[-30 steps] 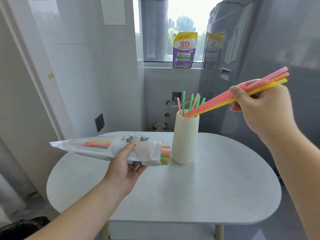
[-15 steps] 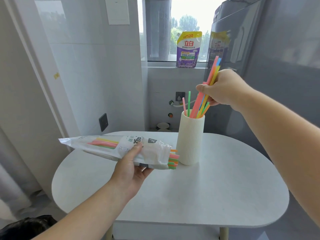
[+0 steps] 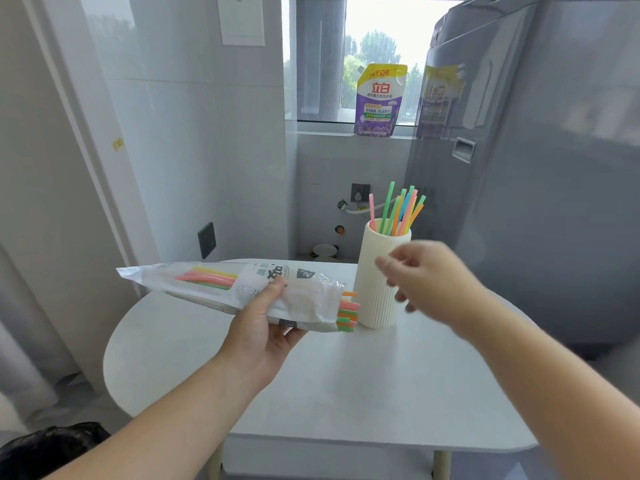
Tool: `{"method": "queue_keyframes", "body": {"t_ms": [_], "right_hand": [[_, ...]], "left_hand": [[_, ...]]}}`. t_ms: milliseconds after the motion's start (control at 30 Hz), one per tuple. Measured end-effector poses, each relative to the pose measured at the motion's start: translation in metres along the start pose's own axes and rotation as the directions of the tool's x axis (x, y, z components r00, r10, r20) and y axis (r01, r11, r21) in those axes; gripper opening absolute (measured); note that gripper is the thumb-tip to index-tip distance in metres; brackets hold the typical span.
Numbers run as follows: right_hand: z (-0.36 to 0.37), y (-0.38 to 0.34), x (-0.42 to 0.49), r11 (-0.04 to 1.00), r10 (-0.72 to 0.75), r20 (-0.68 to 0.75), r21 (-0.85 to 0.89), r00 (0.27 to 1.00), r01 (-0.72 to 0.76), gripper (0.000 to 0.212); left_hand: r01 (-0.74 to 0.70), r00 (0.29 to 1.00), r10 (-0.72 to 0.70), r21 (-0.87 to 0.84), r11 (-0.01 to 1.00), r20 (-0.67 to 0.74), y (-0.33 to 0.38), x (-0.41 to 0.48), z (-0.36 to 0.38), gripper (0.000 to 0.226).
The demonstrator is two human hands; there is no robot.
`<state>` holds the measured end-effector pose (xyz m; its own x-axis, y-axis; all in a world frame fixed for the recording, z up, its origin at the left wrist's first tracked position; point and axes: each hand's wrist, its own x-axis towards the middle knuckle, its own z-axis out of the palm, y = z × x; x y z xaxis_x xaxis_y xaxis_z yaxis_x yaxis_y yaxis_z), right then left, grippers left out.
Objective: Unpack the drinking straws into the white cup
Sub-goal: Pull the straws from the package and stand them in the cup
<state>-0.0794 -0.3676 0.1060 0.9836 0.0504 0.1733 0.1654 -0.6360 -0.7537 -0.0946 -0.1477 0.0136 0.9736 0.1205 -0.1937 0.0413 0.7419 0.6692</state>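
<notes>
Centre frame: left grip point(image 3: 266, 327) curled round straw packet point(image 3: 221, 282), its open end just beside white cup point(image 3: 375, 292) on counter point(image 3: 346, 375). Right grip point(image 3: 426, 275) empty, loosely spread, in front of cup. Coloured straws point(image 3: 398, 209) stand in cup.

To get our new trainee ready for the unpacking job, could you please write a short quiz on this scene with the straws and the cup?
1. True or false: the right hand holds a bunch of straws.
2. Which hand grips the straw packet? A) left hand B) right hand C) neither
3. Fill in: the purple pouch stands on the window ____.

Key
1. False: its fingers are spread and empty. The loose straws stand in the white cup.
2. A
3. sill
</notes>
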Motion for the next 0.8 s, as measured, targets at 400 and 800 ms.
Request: {"method": "queue_keyframes", "body": {"t_ms": [400,800], "right_hand": [[0.041,0.025,-0.021,0.854,0.096,0.254,0.477,0.962,-0.211,0.013],[0.036,0.033,-0.019,0.908,0.118,0.15,0.385,0.982,-0.168,0.003]], "left_hand": [[-0.063,0.995,0.058,0.074,0.995,0.076,0.001,-0.01,0.003,0.037],[-0.062,0.997,0.058,0.079,0.995,0.056,0.002,-0.009,0.001,0.027]]}}
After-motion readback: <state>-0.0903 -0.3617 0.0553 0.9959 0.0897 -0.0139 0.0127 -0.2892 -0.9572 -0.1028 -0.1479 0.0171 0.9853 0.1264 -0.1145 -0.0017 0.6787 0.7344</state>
